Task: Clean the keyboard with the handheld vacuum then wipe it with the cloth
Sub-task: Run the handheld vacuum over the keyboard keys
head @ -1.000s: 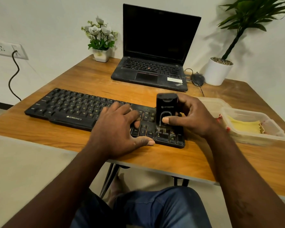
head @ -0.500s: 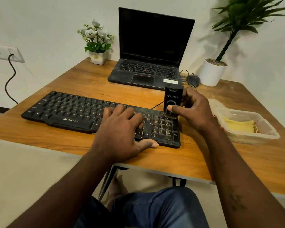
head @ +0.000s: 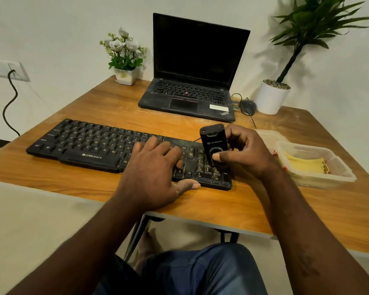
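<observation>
Beside the keyboard (head: 90,143), a plastic tub (head: 339,177) holds a yellow cloth (head: 305,165).

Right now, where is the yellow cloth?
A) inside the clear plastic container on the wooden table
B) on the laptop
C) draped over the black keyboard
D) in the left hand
A: the yellow cloth lies inside the clear plastic container, untouched, while the right hand grips the black handheld vacuum on the black keyboard.
</observation>
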`<control>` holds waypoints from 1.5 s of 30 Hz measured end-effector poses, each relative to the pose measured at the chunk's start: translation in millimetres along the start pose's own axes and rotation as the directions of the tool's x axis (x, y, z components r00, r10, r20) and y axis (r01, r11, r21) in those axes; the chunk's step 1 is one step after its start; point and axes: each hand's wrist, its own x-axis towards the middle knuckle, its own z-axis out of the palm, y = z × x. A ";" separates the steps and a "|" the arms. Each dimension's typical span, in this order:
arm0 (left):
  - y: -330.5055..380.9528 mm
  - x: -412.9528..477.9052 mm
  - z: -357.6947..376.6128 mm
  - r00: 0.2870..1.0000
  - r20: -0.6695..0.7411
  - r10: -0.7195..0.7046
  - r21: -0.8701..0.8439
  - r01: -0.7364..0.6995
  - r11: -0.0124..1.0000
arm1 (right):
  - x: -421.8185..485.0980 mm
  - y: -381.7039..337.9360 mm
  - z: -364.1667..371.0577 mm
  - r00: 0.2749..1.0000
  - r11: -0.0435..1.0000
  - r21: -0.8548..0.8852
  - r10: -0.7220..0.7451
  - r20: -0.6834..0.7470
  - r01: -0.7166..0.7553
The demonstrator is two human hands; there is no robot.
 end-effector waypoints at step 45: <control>0.8 -1.6 -2.6 1.000 -0.010 -0.015 -0.004 0.015 1.000 | -2.8 5.5 -7.0 0.935 0.978 -0.149 0.085 -0.343 -0.143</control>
